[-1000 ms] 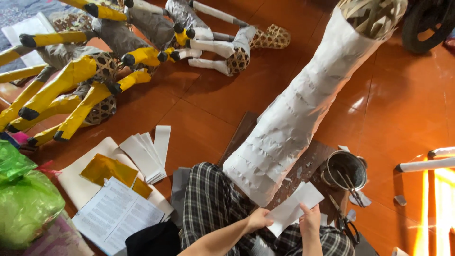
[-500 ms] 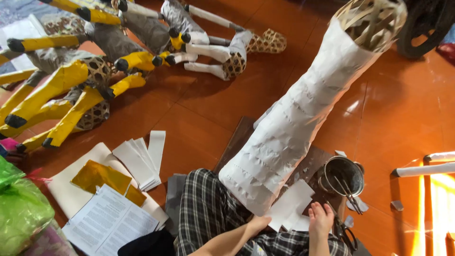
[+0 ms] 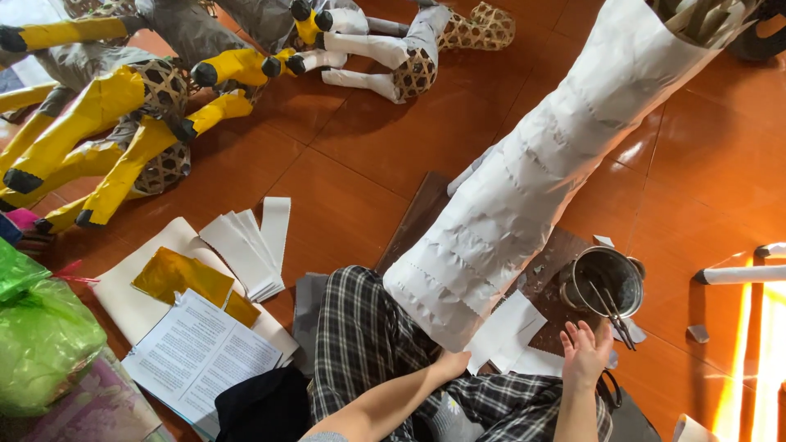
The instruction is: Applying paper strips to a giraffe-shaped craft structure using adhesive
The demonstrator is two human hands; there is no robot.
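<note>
A tall cone-like form covered in white paper [image 3: 532,188] leans across my checked-trousered lap, with a woven frame showing at its far top end. My left hand [image 3: 449,364] grips its lower edge, the fingers partly hidden under the paper. Loose white paper sheets [image 3: 509,334] lie on a brown board just right of that edge. Above the sheets' right side hovers my right hand [image 3: 585,352], fingers spread and holding nothing. It is close to a small metal pot [image 3: 602,280] with thin sticks in it.
Yellow-and-grey paper-covered animal figures [image 3: 106,123] and a white one [image 3: 385,49] lie on the orange tiles at the back left. A stack of white strips [image 3: 246,245], gold foil [image 3: 176,278], printed sheets [image 3: 201,356] and a green plastic bag [image 3: 37,344] are at my left. A white tube [image 3: 741,274] lies right.
My right hand held a white sheet against the form's base, then laid it down on the board. It now hangs open nearer the pot. The view shifted slightly.
</note>
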